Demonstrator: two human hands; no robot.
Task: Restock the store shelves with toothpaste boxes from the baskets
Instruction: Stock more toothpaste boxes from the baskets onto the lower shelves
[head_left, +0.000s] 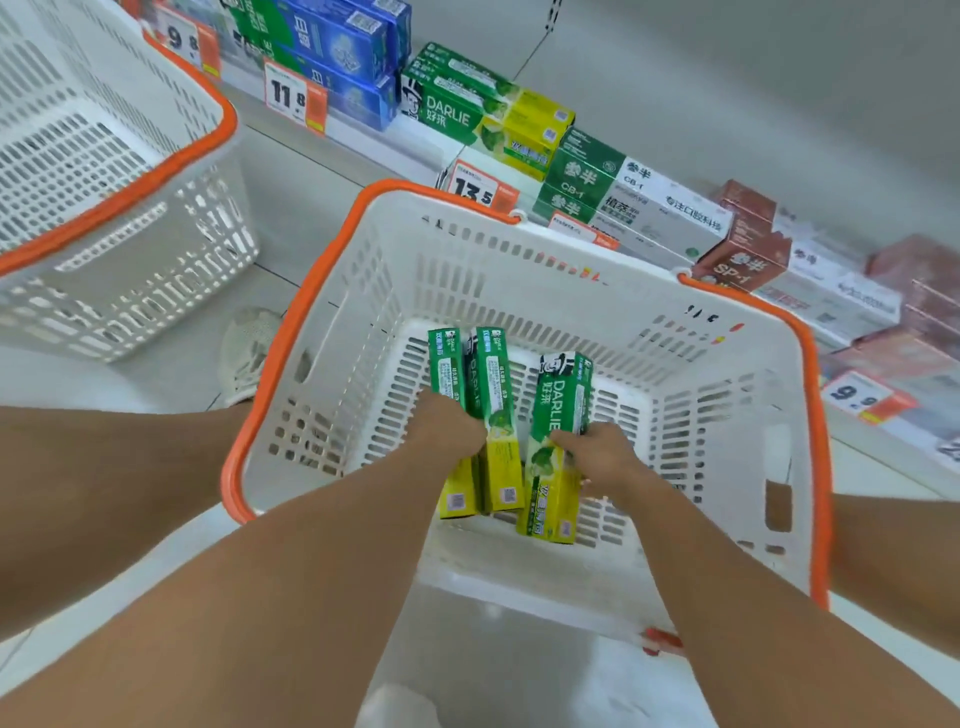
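Observation:
Three green-and-yellow Darlie toothpaste boxes lie in the white basket with an orange rim (571, 270) in front of me. My left hand (447, 428) grips the two left boxes (493, 384) side by side at their middle. My right hand (597, 452) holds the third box (563, 400) at its middle. Matching Darlie boxes (467, 104) are stacked on the low shelf beyond the basket.
A second white basket with an orange rim (104, 171) stands at the upper left with nothing visible inside. The shelf carries blue boxes (332, 47), green-and-white boxes (623, 202) and brown boxes (748, 249), with orange price tags (291, 98) along its edge. A shoe (247, 353) rests on the floor.

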